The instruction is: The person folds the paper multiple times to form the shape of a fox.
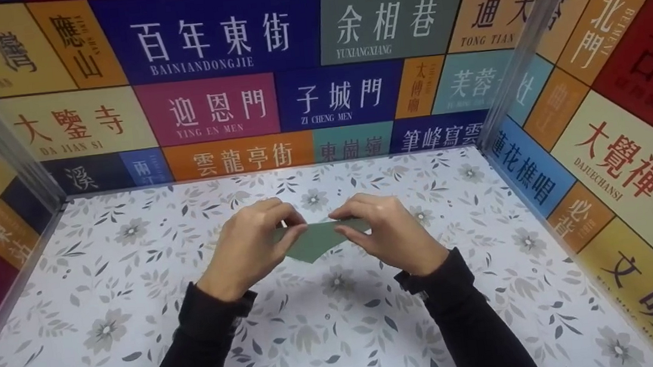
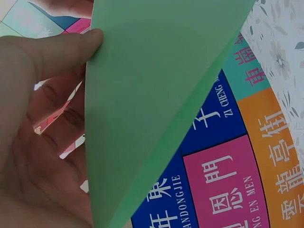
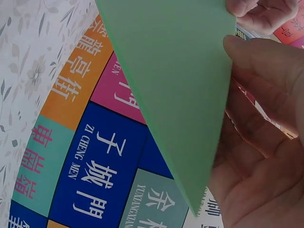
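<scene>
Both hands hold one sheet of green paper [image 1: 312, 246], folded into a triangle with its point hanging down and its long straight edge on top. My left hand [image 1: 254, 238] pinches that top edge left of the middle, thumb on the near face. On the other side my right hand [image 1: 394, 231] pinches the same edge between thumb and fingers. In the left wrist view the folded paper [image 2: 156, 85] shows two layers slightly parted along the slanted side. The right wrist view shows the paper [image 3: 175, 80] narrowing to a sharp corner by the palm.
A white table [image 1: 341, 338] with a grey flower and leaf pattern lies under the hands. Upright panels of coloured blocks with Chinese lettering stand along the back [image 1: 216, 32], left and right sides. Clear strips [image 1: 507, 70] run up the corners.
</scene>
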`<state>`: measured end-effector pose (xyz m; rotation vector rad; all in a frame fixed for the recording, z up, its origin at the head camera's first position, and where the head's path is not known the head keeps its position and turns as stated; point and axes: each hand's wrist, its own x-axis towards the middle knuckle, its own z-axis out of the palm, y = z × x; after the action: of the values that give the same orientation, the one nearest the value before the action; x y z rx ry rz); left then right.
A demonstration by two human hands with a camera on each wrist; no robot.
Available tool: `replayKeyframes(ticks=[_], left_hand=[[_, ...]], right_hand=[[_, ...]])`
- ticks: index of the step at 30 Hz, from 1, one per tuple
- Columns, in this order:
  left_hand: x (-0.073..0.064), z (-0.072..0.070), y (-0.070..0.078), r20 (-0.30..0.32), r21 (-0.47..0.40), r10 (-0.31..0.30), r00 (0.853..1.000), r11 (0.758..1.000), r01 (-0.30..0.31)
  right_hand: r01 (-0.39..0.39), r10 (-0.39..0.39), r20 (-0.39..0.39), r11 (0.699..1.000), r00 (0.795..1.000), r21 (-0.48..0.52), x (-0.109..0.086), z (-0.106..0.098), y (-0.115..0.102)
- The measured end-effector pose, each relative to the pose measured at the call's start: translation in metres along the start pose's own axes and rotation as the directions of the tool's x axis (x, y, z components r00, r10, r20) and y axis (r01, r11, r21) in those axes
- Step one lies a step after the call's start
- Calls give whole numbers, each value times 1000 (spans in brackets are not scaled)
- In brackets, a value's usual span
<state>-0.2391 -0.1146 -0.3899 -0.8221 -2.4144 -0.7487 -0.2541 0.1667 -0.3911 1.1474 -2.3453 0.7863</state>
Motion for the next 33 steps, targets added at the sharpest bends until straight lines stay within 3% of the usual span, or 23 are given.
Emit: replayKeyframes(ticks=[16,24,33], left_hand=[[1,5,6,-8,-42,31,999,999,-32],[-1,7,8,-41,-26,62,997,998,-63],[0,15,11,-20,-46,87,996,995,-88]], right_hand=[[9,-8,-13,1000,1000,19,1,3,-1],[18,-18,-11,999,1000,42,3,5,-6],[-2,2,3,999,1000,38,1,3,-7]])
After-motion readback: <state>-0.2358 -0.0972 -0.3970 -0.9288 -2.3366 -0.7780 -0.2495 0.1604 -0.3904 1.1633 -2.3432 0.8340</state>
